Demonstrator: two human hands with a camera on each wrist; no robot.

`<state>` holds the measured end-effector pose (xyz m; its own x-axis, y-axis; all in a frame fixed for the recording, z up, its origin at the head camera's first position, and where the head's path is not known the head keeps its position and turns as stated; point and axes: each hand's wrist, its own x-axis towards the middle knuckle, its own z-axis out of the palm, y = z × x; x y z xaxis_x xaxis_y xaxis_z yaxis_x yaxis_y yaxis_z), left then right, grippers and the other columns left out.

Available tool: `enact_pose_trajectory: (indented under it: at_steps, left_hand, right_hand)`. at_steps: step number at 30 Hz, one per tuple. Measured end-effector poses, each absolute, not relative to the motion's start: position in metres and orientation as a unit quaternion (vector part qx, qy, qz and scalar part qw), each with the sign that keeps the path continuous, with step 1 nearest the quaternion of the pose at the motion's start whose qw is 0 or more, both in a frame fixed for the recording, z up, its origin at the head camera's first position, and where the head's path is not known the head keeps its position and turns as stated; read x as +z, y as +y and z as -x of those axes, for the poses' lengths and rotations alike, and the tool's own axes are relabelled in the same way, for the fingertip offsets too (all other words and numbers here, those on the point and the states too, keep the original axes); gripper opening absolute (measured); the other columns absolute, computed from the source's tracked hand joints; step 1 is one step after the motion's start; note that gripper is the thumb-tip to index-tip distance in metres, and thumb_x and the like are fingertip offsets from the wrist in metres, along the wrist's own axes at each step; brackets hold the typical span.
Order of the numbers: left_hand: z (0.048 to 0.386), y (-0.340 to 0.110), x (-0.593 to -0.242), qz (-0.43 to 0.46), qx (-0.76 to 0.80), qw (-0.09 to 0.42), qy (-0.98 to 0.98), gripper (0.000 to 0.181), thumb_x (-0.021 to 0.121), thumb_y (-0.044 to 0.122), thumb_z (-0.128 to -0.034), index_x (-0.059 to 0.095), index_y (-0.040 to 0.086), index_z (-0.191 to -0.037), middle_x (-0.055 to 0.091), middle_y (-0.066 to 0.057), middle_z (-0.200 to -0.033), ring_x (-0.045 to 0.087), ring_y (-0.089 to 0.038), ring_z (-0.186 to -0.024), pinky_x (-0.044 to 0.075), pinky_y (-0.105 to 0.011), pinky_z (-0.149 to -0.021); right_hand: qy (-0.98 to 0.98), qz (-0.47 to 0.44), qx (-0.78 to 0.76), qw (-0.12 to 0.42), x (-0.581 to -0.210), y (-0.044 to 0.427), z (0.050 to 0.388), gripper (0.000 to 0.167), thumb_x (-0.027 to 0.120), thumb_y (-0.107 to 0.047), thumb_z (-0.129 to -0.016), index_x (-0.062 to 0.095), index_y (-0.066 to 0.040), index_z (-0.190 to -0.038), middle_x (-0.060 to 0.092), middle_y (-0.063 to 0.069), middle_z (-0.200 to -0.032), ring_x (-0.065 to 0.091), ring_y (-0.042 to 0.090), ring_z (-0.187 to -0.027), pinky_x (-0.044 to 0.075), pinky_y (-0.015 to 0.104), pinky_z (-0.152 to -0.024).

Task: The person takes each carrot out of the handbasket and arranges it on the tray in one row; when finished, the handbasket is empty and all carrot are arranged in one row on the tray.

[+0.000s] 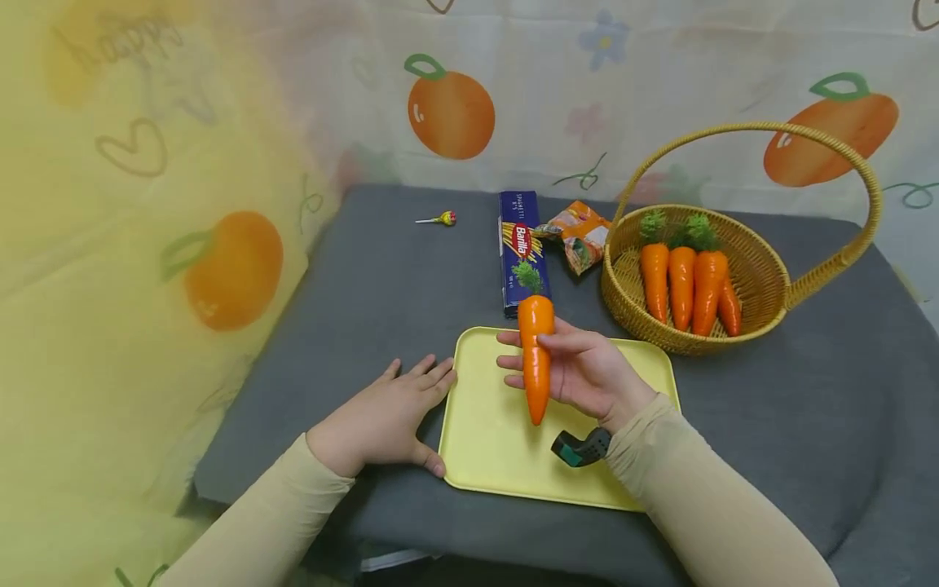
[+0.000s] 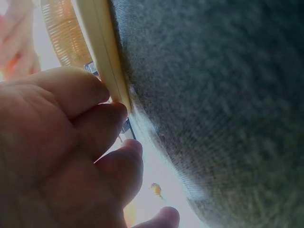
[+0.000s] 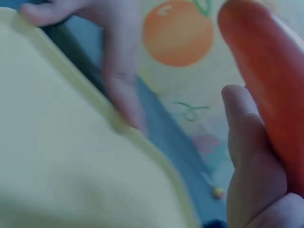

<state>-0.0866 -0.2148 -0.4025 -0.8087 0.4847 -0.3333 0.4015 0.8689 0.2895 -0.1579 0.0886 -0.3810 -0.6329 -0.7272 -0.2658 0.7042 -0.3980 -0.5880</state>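
My right hand [image 1: 590, 367] holds an orange toy carrot [image 1: 536, 350] above the tray, thumb across its front and fingers behind. The carrot stands nearly upright, tip down, its green leafy top in front of a spaghetti box. In the right wrist view the carrot [image 3: 270, 80] leans beside the thumb. Spread out, my left hand [image 1: 389, 416] touches the left edge of the yellow tray [image 1: 491, 456] with its fingertips and thumb. The left wrist view shows its fingers [image 2: 102, 128] against the tray's rim [image 2: 107, 52].
A wicker basket [image 1: 623, 306] with several carrots [image 1: 682, 285] and a tall handle stands at the right. Behind the tray lie the blue spaghetti box [image 1: 511, 281], an orange snack packet [image 1: 583, 228] and a lollipop [image 1: 446, 218]. Grey cloth [image 1: 352, 310] covers the table.
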Motion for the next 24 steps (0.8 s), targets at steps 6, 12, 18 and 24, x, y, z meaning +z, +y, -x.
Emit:
enact_pose_trajectory:
  at_steps: [6, 12, 18, 24]
  left_hand:
    - [0.092, -0.207, -0.401, -0.244, 0.095, 0.200, 0.944, 0.135, 0.093, 0.073, -0.0714, 0.033, 0.011, -0.175, 0.026, -0.006, -0.184, 0.021, -0.036, -0.171, 0.016, -0.074, -0.133]
    - [0.094, -0.205, -0.398, -0.243, 0.096, 0.207, 0.943, 0.134, 0.093, 0.073, -0.0724, 0.033, 0.010, -0.175, 0.025, -0.007, -0.184, 0.020, -0.037, -0.171, 0.015, -0.075, -0.133]
    - [0.090, -0.208, -0.396, -0.239, 0.099, 0.213, 0.942, 0.133, 0.094, 0.070, -0.0729, 0.033, 0.008, -0.174, 0.025, -0.008, -0.184, 0.020, -0.037, -0.171, 0.015, -0.075, -0.133]
    - [0.086, -0.211, -0.396, -0.229, 0.100, 0.224, 0.942, 0.135, 0.095, 0.068, -0.0733, 0.031, 0.008, -0.175, 0.024, -0.008, -0.184, 0.019, -0.037, -0.172, 0.015, -0.075, -0.133]
  right_hand:
    - [0.341, -0.034, -0.815, 0.468, -0.404, 0.067, 0.151, 0.064, 0.029, -0.015, -0.117, 0.005, -0.006, -0.176, 0.054, 0.020, -0.159, 0.072, 0.035, -0.128, 0.064, 0.047, -0.104]
    - [0.374, -0.056, -0.793, 0.477, -0.413, 0.054, 0.143, 0.063, 0.031, -0.016, -0.116, 0.011, -0.002, -0.174, 0.028, 0.028, -0.178, 0.072, 0.033, -0.126, 0.044, 0.058, -0.123]
    - [0.393, -0.068, -0.788, 0.469, -0.411, 0.050, 0.135, 0.068, 0.037, -0.018, -0.116, 0.007, -0.011, -0.176, 0.043, 0.021, -0.166, 0.071, 0.032, -0.125, 0.060, 0.052, -0.110]
    - [0.404, -0.045, -0.786, 0.466, -0.408, 0.050, 0.126, 0.071, 0.036, -0.019, -0.117, 0.002, -0.022, -0.180, 0.036, 0.016, -0.171, 0.058, 0.034, -0.142, 0.062, 0.043, -0.101]
